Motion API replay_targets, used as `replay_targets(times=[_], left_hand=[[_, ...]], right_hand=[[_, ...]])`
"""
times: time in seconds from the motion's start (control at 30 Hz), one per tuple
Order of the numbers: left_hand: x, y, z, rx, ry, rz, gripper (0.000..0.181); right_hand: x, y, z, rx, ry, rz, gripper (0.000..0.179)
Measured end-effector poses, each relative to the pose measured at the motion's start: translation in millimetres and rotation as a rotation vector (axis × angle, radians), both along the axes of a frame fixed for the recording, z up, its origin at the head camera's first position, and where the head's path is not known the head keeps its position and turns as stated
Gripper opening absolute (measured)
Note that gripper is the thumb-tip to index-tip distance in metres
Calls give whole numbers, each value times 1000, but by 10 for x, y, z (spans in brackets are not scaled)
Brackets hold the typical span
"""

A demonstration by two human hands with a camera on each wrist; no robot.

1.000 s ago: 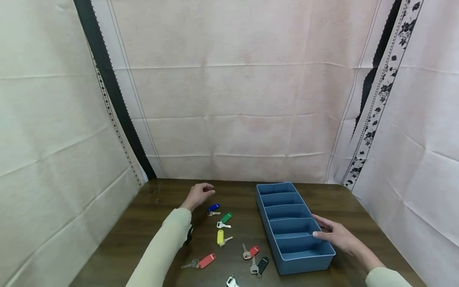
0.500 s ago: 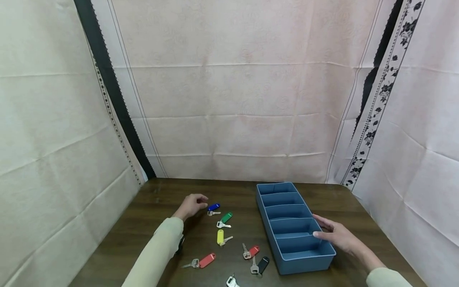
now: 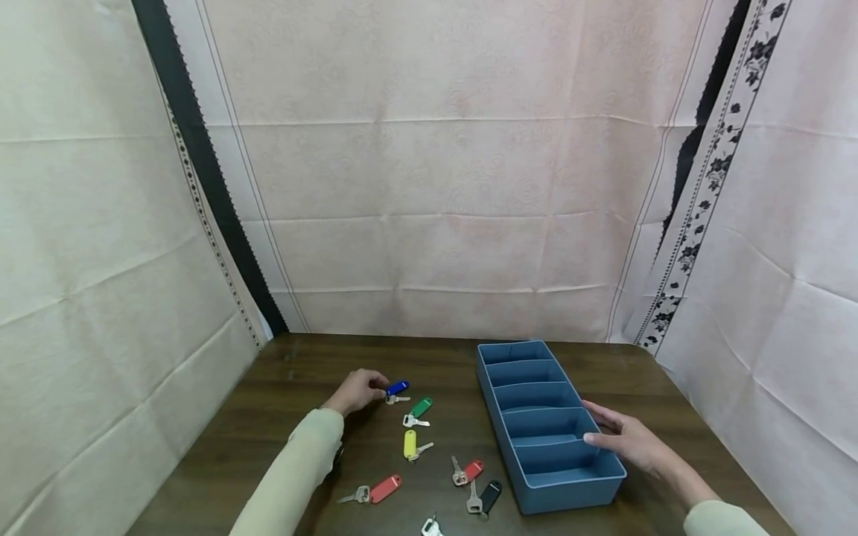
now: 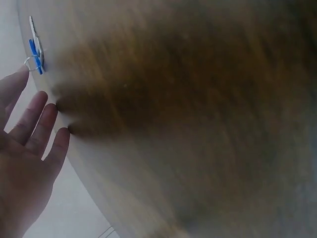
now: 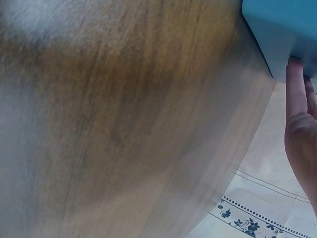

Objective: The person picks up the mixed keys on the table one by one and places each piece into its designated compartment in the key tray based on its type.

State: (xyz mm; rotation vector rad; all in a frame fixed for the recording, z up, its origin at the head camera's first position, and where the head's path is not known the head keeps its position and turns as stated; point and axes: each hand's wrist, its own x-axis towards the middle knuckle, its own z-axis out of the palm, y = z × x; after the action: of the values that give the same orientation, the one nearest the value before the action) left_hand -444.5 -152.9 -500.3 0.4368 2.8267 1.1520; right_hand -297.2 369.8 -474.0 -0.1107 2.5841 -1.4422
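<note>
My left hand reaches to a key with a blue tag on the table; its fingertips are at the tag's ring end. In the left wrist view, one fingertip meets the ring while the other fingers stay extended. The tag and its key lie on the table. My right hand holds the right wall of a blue compartment tray, thumb over the rim, fingers against the outside. The right wrist view has straight fingers against that wall; the thumb is hidden there.
Between the left arm and the tray lie keys with a green tag, a yellow tag, a red tag, another red tag and a black tag. Another key is cut by the frame's bottom. Cloth surrounds the table.
My left hand has come back and left from beyond the blue tag, then down to its ring end. My right hand and the tray have stayed in place.
</note>
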Motion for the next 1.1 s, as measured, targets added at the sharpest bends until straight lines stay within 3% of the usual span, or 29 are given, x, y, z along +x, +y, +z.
replay_targets(times=[0.57,1.1], left_hand=[[-31,76,-10,-168,83,-21,8],[16,78,-4,-206,131,-41,11]], right_hand=[[-6,2,3,20,13,3,75],[-21,0,-20,28,4,-18,76]])
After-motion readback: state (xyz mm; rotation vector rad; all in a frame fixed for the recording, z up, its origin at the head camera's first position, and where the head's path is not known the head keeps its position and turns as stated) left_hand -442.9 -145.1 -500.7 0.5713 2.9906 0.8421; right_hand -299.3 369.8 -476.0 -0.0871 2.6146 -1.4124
